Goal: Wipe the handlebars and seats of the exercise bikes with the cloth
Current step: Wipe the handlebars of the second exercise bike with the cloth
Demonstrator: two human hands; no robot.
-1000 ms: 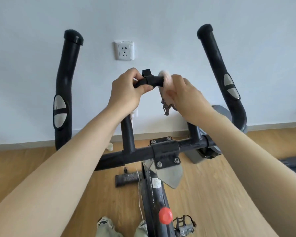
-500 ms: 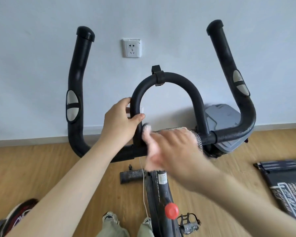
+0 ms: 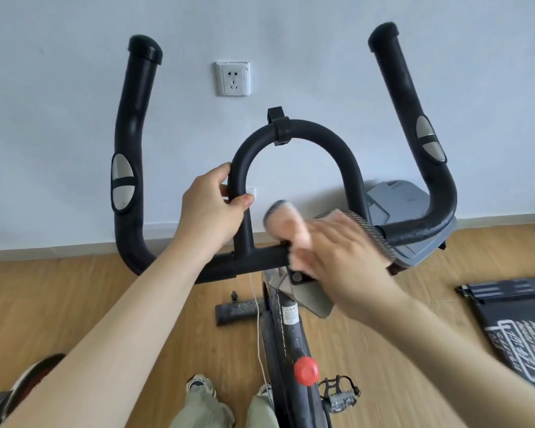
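cloth (image 3: 286, 230), pink and motion-blurred, lies pressed under the right hand (image 3: 345, 257) on the crossbar of the black handlebars (image 3: 320, 133) by the centre clamp, its finger curl impossible to tell, while the left hand (image 3: 210, 210) grips the centre loop's left upright, thumb wrapped round

Black handlebars (image 3: 132, 125), pale pink cloth (image 3: 288, 230) (dark ribbed edge), red knob (image 3: 305, 370), wood-grain floor (image 3: 74, 291).
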